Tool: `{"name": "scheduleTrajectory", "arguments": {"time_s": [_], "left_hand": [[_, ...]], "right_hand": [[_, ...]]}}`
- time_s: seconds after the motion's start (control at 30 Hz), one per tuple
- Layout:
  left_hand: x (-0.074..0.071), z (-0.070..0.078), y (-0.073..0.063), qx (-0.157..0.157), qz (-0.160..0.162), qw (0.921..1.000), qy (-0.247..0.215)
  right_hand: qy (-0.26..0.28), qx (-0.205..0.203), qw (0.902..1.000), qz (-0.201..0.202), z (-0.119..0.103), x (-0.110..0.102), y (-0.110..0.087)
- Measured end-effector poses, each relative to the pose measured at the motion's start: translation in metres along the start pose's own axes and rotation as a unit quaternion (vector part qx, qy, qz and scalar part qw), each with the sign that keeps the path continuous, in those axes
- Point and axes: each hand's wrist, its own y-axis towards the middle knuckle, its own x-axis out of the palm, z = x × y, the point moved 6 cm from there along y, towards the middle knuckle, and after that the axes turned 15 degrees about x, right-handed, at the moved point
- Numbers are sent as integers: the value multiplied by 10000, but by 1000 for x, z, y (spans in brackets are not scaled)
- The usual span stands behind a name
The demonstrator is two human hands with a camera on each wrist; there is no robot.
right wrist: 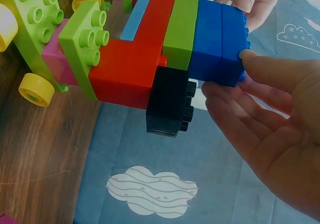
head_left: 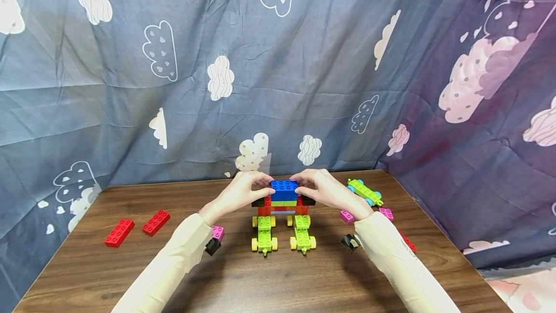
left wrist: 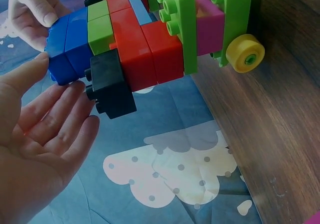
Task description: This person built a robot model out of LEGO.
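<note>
Two stacked blue bricks [head_left: 284, 188] top a figure built of toy bricks. My left hand [head_left: 244, 191] pinches their left end between thumb and fingers, and my right hand [head_left: 323, 188] pinches the right end the same way. Beneath the blue lie light green bricks [left wrist: 101, 34], then red bricks [right wrist: 132, 69] with a thin light blue piece [right wrist: 136, 16] between them. A black brick [left wrist: 112, 84] juts out at each side, studs up. The figure stands upright on two light green wheeled bases [head_left: 264, 239] with yellow wheels, each joined through a pink brick [left wrist: 209, 30].
Two red bricks [head_left: 119, 233] lie on the wooden table [head_left: 217, 284] at the left. A pink brick [head_left: 218, 232] shows beside my left wrist. At the right are a green wheeled base [head_left: 365, 191] with blue wheels, pink bricks [head_left: 385, 213] and a partly hidden red brick [head_left: 407, 241]. A cloud-patterned curtain [head_left: 191, 124] hangs behind.
</note>
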Motion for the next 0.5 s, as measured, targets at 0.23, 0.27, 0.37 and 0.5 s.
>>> {"name": "scheduleTrajectory", "arguments": {"time_s": [0.23,0.27,0.37,0.5], "left_hand": [[-2,1,-2,-29,45,10000,51],[-2,1,-3,-43,53,10000,53],[-4,1,-5,-110,94,9999,62],[-9,1,-10,-125,164,9998,78]], "right_hand": [[-31,-48,10000,-40,-2,-1,1],[-40,-62,10000,-37,-3,-1,1],[-50,-83,10000,-22,-3,-1,0],[-65,-52,10000,-29,-3,-1,0]]}}
